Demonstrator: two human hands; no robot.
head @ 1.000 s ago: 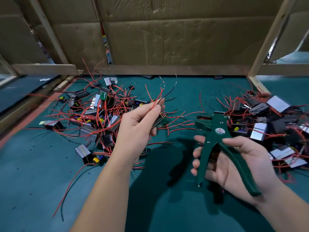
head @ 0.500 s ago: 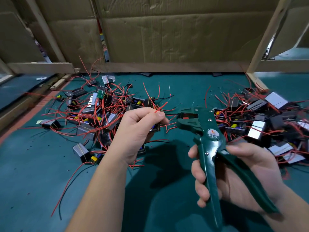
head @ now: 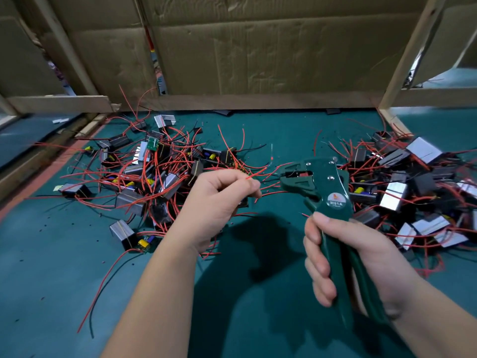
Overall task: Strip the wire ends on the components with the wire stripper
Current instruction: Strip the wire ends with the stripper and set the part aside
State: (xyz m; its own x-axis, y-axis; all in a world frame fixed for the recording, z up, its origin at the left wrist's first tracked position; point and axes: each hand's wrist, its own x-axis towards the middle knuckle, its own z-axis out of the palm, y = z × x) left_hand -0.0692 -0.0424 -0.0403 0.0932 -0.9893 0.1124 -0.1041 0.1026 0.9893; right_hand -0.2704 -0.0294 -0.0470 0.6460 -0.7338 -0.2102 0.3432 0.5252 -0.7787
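right hand (head: 356, 254), gripping the wire stripper (head: 333, 192), has brought its head beside the red wire (head: 256, 174) the left hand (head: 219, 205) pinches at frame centre. stripping looks imminent.

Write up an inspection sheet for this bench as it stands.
Surface: green mat.
Job's things: stripper; red wire; components in a left pile and a right pile.
Clutter: dark specks on the mat.
Grippers: left hand pinches the red wire; right hand grips the stripper handles.
Cables: red and black leads tangled through both piles.
Surroundings: cardboard walls, wooden frame.
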